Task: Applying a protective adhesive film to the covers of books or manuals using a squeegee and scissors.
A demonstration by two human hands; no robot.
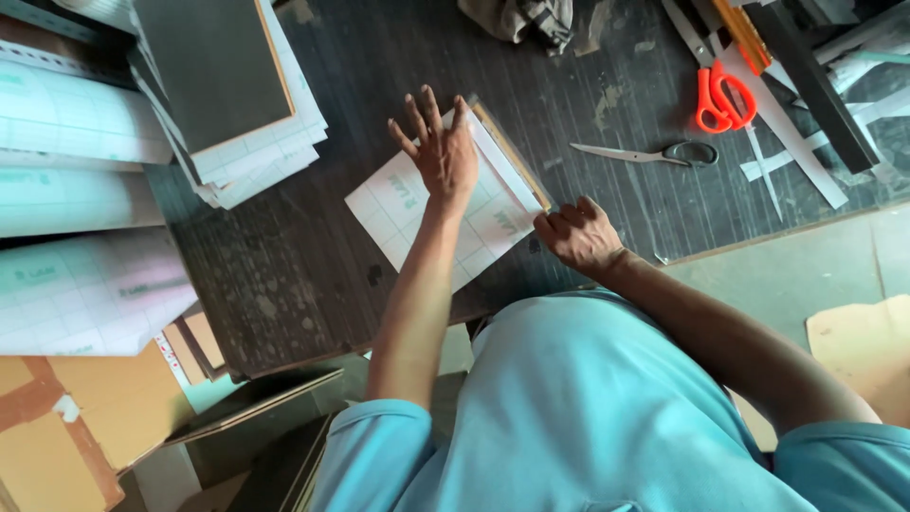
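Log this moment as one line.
left hand: flat on white sheet | right hand: fist at sheet's edge | board: under sheet | scissors: apart, right

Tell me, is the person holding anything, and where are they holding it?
The left hand lies flat with spread fingers on top of the white gridded sheet, pressing it, not gripping. The right hand is curled at the sheet's near right corner; whether it pinches that corner cannot be told.

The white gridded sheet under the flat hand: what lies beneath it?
Beneath the white gridded sheet, a thin brown-edged board shows along its right side on the dark wooden table. The left hand and the sheet cover the rest.
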